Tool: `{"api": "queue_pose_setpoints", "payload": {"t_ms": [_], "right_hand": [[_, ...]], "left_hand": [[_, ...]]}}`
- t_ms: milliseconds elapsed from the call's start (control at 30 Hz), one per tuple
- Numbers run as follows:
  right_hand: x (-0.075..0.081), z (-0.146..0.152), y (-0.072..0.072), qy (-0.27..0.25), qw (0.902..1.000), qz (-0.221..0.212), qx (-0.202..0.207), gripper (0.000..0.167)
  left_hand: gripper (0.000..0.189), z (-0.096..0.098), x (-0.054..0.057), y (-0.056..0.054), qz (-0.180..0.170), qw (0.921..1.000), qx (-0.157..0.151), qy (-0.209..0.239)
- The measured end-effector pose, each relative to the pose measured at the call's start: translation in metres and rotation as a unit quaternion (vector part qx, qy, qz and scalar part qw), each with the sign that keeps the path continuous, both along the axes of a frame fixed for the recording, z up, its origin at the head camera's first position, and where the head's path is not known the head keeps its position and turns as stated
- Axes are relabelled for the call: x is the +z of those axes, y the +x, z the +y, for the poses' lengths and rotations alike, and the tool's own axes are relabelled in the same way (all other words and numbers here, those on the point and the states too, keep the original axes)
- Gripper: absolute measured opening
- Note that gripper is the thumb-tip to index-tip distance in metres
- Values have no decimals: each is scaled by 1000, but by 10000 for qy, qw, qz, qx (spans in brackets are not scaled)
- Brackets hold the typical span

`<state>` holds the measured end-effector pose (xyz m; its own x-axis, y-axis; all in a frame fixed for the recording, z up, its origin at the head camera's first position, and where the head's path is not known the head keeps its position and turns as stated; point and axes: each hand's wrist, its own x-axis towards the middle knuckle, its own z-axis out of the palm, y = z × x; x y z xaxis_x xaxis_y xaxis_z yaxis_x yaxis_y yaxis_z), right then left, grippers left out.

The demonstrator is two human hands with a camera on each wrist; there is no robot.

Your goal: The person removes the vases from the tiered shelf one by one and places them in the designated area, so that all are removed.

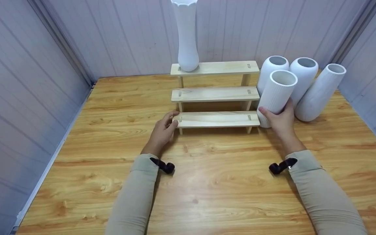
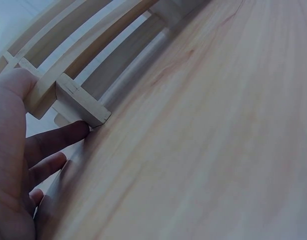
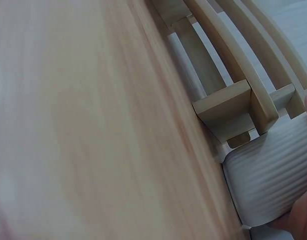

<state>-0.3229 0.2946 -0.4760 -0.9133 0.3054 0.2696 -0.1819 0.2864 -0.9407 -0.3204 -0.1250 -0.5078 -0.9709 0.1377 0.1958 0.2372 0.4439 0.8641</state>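
Observation:
A three-step wooden display stand (image 1: 217, 119) stands on the table. My left hand (image 1: 162, 132) holds the left end of its lowest step. In the left wrist view the thumb (image 2: 18, 82) is at the board's end and the index finger (image 2: 61, 140) reaches the foot of a leg. My right hand (image 1: 283, 121) grips a ribbed white vase (image 1: 276, 94) low on its body, thumb in front, beside the stand's right end. The vase leans slightly right in the head view; its base is close to the tabletop in the right wrist view (image 3: 268, 175).
On the top step's left end stands a tall white vase (image 1: 187, 39) with a scalloped rim. Behind and right of the ribbed vase are more white vases: one (image 1: 269, 67), another (image 1: 305, 76) and a tapered one (image 1: 320, 93). Panelled walls (image 1: 126, 36) border the wooden table (image 1: 207, 182).

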Motion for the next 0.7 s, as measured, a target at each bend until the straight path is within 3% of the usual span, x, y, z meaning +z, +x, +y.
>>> {"api": "queue_pose_setpoints", "payload": {"t_ms": [400,700], "right_hand": [[0,-2,1,244,9995,-178,-126,101],[21,-7,10,-580,9968,552,1,101]], "left_hand": [[37,0,1,0,89,9999,31,86],[36,-1,-1,0,29,10000,22,9]]}}
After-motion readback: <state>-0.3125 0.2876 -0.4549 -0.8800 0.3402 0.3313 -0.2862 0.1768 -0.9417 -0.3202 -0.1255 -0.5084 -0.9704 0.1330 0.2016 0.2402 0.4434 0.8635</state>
